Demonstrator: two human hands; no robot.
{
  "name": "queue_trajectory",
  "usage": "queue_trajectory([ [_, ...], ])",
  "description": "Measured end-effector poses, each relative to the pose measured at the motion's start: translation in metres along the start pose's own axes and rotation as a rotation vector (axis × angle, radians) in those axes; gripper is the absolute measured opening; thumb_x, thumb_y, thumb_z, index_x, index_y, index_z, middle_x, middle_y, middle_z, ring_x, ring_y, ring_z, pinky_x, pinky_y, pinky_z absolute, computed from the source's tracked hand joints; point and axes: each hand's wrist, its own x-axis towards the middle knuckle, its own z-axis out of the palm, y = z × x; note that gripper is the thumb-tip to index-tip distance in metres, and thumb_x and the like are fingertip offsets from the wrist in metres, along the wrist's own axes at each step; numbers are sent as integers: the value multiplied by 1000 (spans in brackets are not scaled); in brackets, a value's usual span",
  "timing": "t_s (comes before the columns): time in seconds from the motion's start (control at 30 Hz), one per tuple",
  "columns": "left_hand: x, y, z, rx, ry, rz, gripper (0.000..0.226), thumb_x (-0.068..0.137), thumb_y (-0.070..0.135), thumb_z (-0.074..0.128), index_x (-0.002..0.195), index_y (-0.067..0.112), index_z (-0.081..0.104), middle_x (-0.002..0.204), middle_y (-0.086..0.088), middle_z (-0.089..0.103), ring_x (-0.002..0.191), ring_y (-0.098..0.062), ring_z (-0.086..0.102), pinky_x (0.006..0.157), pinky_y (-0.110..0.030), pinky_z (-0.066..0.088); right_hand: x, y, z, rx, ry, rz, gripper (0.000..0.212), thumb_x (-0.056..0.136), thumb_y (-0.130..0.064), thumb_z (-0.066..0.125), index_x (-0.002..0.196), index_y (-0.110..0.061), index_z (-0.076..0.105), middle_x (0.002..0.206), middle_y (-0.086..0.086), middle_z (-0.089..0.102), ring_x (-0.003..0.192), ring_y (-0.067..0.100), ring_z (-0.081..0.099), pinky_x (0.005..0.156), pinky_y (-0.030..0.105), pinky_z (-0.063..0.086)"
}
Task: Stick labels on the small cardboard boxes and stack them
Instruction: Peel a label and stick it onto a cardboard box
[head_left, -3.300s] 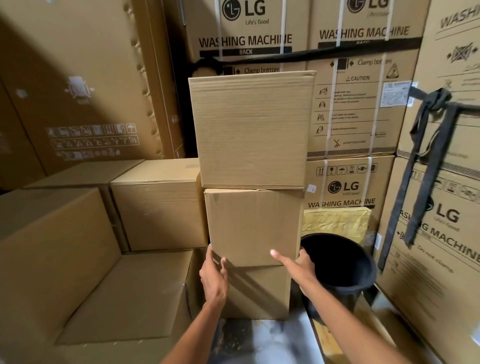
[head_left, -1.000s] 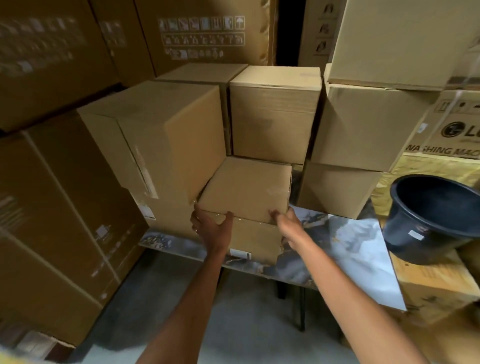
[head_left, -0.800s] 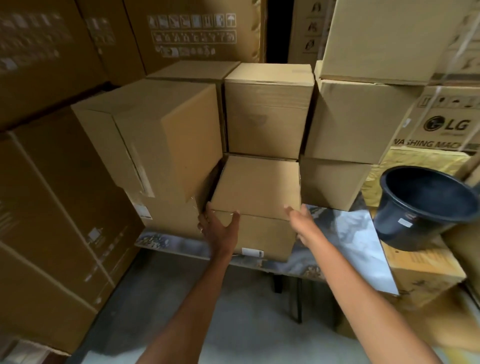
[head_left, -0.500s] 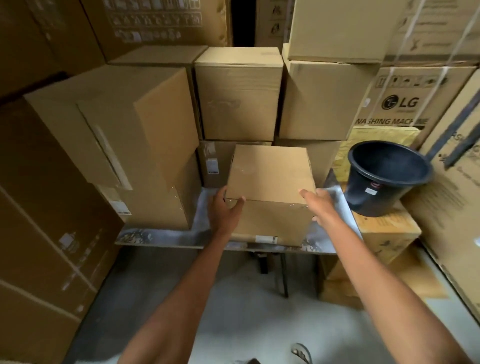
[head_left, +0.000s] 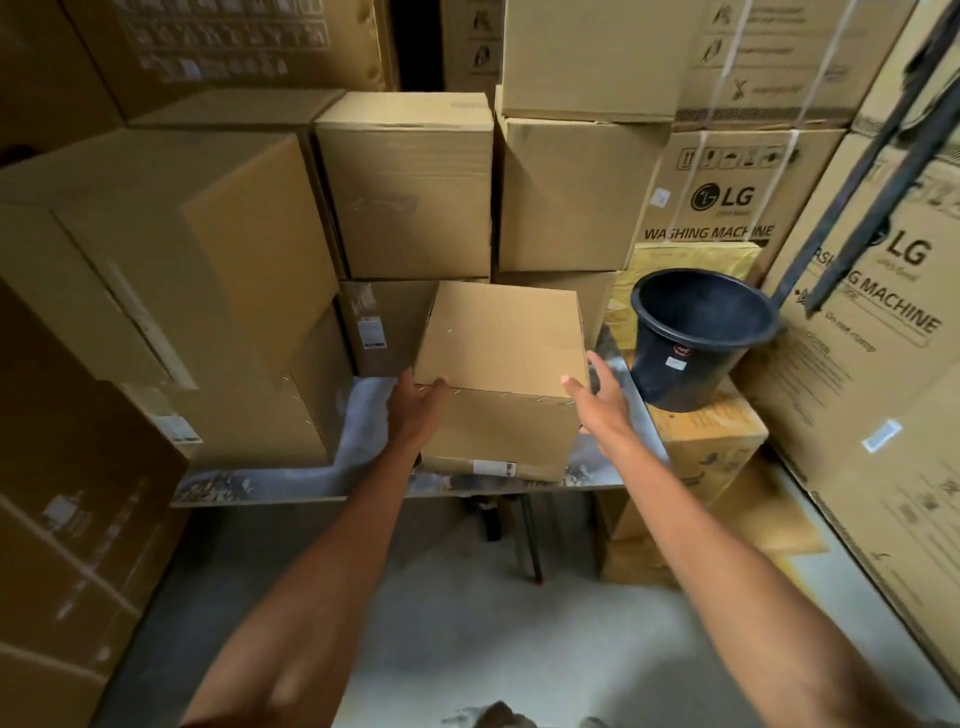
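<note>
Sitting at the front edge of the table (head_left: 291, 480), the small cardboard box (head_left: 501, 338) is held between 2 bare hands, 1 on each side. A white label (head_left: 494, 467) shows low on its front face.

The left hand (head_left: 415, 410) presses against the box's left side near the upper front corner, thumb hooked over the top edge, fingers hidden behind the cardboard. The right hand (head_left: 597, 397) lies flat against the right side, fingers straight and pointing away from the camera, thumb reaching toward the top edge. Both forearms stretch forward from the bottom of the view, nearly straight.

Around the held box, 6 more plain cartons are plain to see on or above the table: a big box (head_left: 171, 249) stacked on another at left, a middle box (head_left: 405, 187) on top of a lower labelled box (head_left: 384, 327) behind the held one, and at right a stack of 2 (head_left: 571, 192) with a further carton under it, mostly hidden.

1 black bucket (head_left: 696, 338) stands upright to the right, on a yellowish carton (head_left: 711, 441) beside the table, just beside the right hand but apart from it. At least 2 printed washing-machine cartons (head_left: 727, 197) rise behind and to the right. A dark strap (head_left: 872, 156) hangs across the right one.
</note>
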Motion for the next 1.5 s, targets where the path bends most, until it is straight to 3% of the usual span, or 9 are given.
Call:
queue_trajectory([
  [0.33,-18,34,25,0,96,329,61,86,37,79,141,19,57,126,-1,61,113,-14,59,82,-15,49,10,16,-32,-61,-23,-56,47,107,-28,46,154,-34,43,161,0,40,148,26,36,119,44,34],
  [0.5,-28,50,51,38,-25,481,66,87,63,60,143,28,56,133,0,59,120,-19,54,98,-48,53,8,5,-48,-560,151,-353,50,99,-5,48,146,-21,55,161,10,36,149,32,31,121,43,25],
  [0.67,-35,61,71,48,-194,639,61,94,59,49,139,21,62,144,0,59,132,-12,50,107,-50,45,-9,-20,-45,-453,-104,-597,67,99,-49,53,159,-44,23,165,2,31,148,18,32,116,41,26],
  [0.87,-25,6,76,-76,-44,140,92,69,89,59,147,43,43,158,1,38,143,-25,38,111,-62,38,-7,-14,-61,-582,-138,-608,64,104,-27,53,159,-45,24,162,2,36,145,24,41,116,47,39],
  [0.93,-14,-11,75,-149,8,-39,113,58,101,52,150,38,40,157,-4,39,143,-30,40,112,-62,38,-7,-10,-62,-619,-142,-585,61,106,-25,49,159,-40,26,164,0,33,146,26,39,115,46,39],
  [1.0,-10,-21,74,-116,0,-149,101,75,91,49,149,22,44,153,-13,44,140,-35,44,113,-58,38,-8,-9,-61,-619,-118,-552,61,106,-23,48,160,-37,24,165,0,31,146,27,39,114,45,40],
  [1.17,-29,-20,80,-399,74,-163,43,100,46,59,129,16,55,128,-12,62,118,-34,60,102,-53,51,-8,-9,-74,-539,-143,-481,68,103,-17,54,161,-32,21,165,3,30,148,27,35,116,41,33],
  [1.33,-34,-8,80,-383,110,-160,38,95,43,67,120,14,64,115,-8,69,100,-23,65,81,-35,54,-23,-30,-75,-482,-122,-506,96,96,-37,69,161,-45,-1,168,7,25,147,27,33,118,53,29],
  [1.5,-34,5,77,-392,133,-117,49,89,36,77,131,15,63,129,-6,66,109,-19,61,94,-34,51,-16,-35,-69,-528,-35,-547,76,90,-14,75,149,-42,37,165,4,29,148,29,35,116,39,32],
])
